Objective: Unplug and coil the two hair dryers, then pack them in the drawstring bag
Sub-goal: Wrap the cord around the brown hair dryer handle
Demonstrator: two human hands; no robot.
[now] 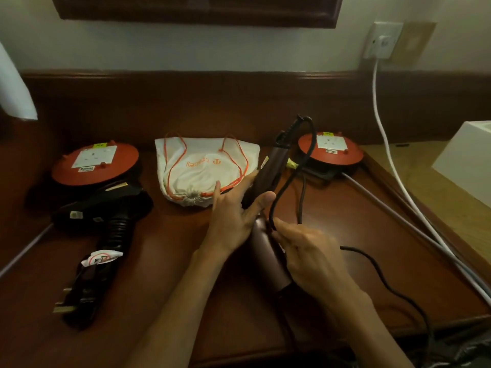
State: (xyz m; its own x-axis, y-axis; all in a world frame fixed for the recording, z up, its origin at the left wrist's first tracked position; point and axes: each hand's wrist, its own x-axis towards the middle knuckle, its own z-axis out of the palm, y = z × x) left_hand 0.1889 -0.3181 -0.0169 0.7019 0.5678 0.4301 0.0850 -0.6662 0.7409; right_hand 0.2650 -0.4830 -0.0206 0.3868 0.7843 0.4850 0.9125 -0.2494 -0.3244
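Observation:
A maroon hair dryer [267, 251] is held above the middle of the wooden table. My left hand [236, 208] grips its folded handle, thumb across it. My right hand [305, 251] pinches the dryer's black cord [287, 181], which loops up from the handle tip and trails off over the table's front right edge. A black hair dryer [106, 208] lies at the left, its cord coiled around the handle and its plug [63, 305] free. The white drawstring bag [204, 168] with orange cords lies shut behind my hands.
Two red cord reels stand on the table, one at back left [95, 166], one at back right [330, 151]. Grey and white cables [398, 208] run along the right side, up to a wall socket [381, 41]. A white box [467, 160] sits far right.

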